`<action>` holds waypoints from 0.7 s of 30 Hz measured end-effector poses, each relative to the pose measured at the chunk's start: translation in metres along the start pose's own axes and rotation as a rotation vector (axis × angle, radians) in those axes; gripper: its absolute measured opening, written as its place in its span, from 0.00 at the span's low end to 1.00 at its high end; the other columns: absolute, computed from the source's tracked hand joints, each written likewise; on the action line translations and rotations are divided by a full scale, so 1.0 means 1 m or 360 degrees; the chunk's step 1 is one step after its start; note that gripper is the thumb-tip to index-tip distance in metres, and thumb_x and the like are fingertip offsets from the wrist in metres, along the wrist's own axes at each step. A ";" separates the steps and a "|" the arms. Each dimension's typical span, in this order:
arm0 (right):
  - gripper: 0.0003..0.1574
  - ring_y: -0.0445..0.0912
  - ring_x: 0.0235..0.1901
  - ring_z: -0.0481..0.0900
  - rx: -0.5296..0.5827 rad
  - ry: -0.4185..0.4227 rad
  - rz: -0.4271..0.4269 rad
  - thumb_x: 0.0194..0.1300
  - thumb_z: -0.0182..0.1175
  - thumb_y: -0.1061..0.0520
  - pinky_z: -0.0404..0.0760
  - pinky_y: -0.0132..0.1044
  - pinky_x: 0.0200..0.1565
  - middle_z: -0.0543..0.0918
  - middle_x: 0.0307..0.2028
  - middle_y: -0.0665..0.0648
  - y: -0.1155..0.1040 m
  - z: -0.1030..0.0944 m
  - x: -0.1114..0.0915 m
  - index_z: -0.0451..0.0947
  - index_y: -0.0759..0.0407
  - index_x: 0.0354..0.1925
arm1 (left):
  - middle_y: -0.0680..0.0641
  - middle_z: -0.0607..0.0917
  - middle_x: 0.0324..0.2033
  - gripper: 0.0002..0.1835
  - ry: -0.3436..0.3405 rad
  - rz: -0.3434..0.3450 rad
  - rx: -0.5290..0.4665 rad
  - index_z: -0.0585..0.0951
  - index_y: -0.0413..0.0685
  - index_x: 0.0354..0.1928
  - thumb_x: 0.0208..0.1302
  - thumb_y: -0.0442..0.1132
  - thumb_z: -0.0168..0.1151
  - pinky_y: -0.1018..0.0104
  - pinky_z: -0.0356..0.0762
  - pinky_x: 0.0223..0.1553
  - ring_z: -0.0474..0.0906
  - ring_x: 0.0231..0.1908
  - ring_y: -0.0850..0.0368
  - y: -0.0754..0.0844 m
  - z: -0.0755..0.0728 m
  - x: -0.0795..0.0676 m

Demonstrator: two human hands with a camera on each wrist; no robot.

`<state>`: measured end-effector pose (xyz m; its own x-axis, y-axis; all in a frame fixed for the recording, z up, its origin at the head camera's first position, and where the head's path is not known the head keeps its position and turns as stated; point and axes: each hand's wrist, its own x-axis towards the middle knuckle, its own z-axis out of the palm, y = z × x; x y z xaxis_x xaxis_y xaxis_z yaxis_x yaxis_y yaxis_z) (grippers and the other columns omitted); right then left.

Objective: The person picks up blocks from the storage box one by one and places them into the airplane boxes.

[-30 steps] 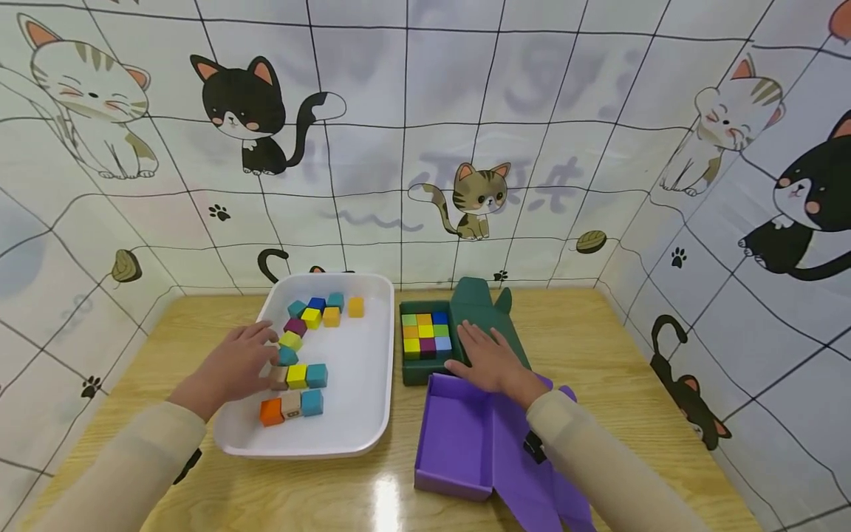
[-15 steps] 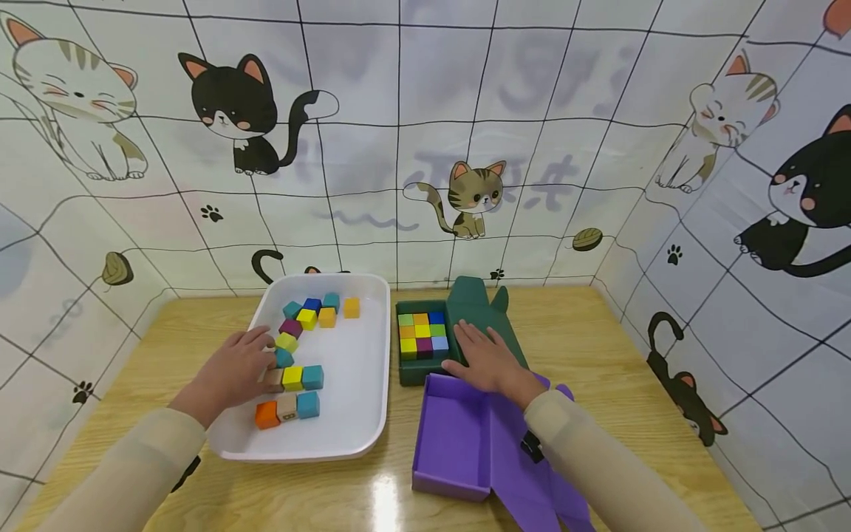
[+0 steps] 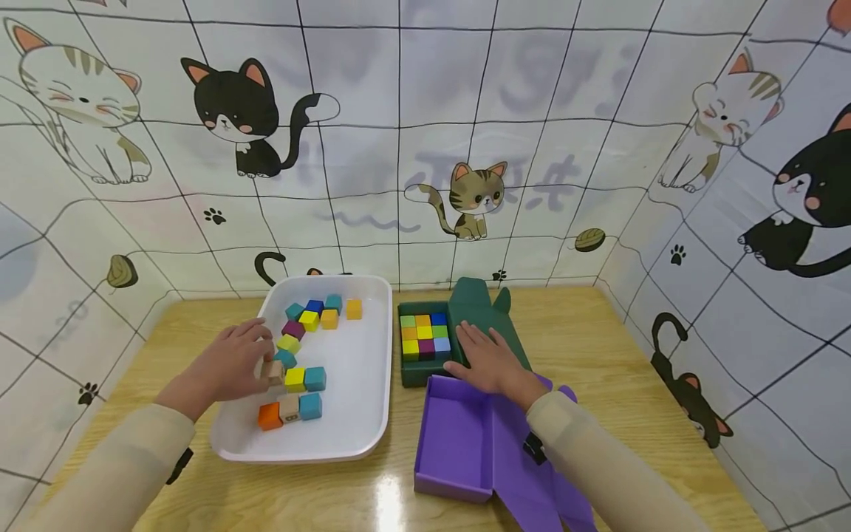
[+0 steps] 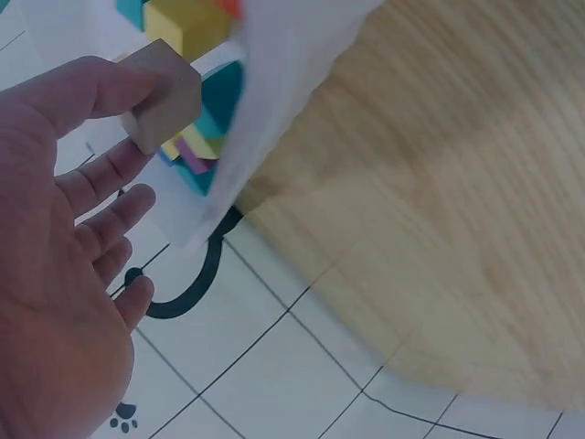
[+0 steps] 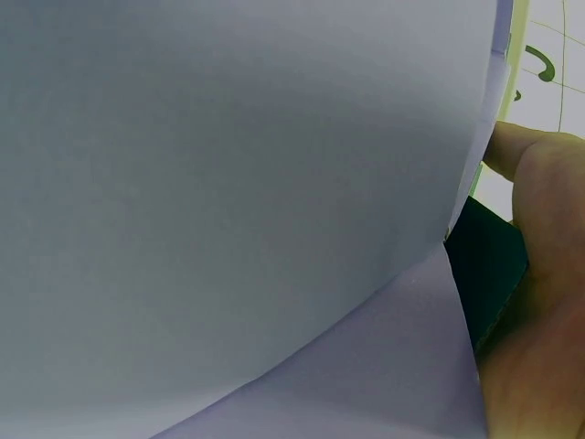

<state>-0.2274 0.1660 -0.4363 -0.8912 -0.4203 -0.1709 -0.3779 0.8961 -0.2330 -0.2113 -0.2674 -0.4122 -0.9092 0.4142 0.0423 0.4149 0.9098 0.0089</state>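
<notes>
My left hand (image 3: 234, 362) pinches a plain wooden cube (image 3: 273, 372) between thumb and index finger over the left side of the white tray (image 3: 352, 428). In the left wrist view the cube (image 4: 164, 96) sits at the fingertips, the other fingers loosely bent. Beside it in the tray are a yellow cube (image 3: 295, 380) and a blue cube (image 3: 315, 379). My right hand (image 3: 488, 362) lies with straight fingers on the open lid (image 3: 495, 318) of the green box (image 3: 415, 377). Rows of coloured cubes (image 3: 425, 332) fill part of that box.
An open purple box (image 3: 459, 443) stands in front of the green one, its lid folded out to the right under my right forearm. More coloured cubes (image 3: 309, 321) lie at the tray's back. Cat-patterned sheeting (image 3: 372, 148) walls the wooden table (image 3: 598, 414).
My left hand has drawn slightly left with the wooden cube, opening a gap to the yellow cube beside it. The right hand has stayed put.
</notes>
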 end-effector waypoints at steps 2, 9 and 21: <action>0.48 0.59 0.76 0.49 0.0005 -0.0003 -0.0003 0.73 0.46 0.36 0.43 0.61 0.74 0.49 0.76 0.65 0.000 0.001 0.000 0.47 0.65 0.75 | 0.41 0.81 0.50 0.15 0.0008 -0.0002 -0.0011 0.76 0.58 0.24 0.47 0.52 0.74 0.30 0.62 0.63 0.61 0.67 0.32 0.001 -0.006 0.001; 0.48 0.59 0.76 0.49 0.0007 -0.0006 -0.0003 0.73 0.46 0.36 0.43 0.61 0.74 0.49 0.76 0.65 0.000 0.001 -0.001 0.46 0.65 0.75 | 0.42 0.80 0.50 0.14 0.0060 0.0004 -0.0034 0.78 0.58 0.26 0.50 0.54 0.73 0.30 0.63 0.63 0.61 0.67 0.33 0.008 -0.022 0.010; 0.49 0.57 0.76 0.48 0.0001 -0.0003 0.0011 0.73 0.45 0.35 0.42 0.61 0.75 0.49 0.77 0.64 0.000 0.001 0.000 0.46 0.64 0.76 | 0.42 0.79 0.53 0.17 0.0119 0.0066 -0.0036 0.81 0.52 0.28 0.57 0.58 0.66 0.35 0.61 0.67 0.61 0.68 0.38 0.030 -0.037 0.038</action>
<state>-0.2278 0.1661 -0.4370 -0.8933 -0.4143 -0.1741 -0.3716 0.8989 -0.2323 -0.2317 -0.2255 -0.3738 -0.8865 0.4476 0.1177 0.4536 0.8908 0.0283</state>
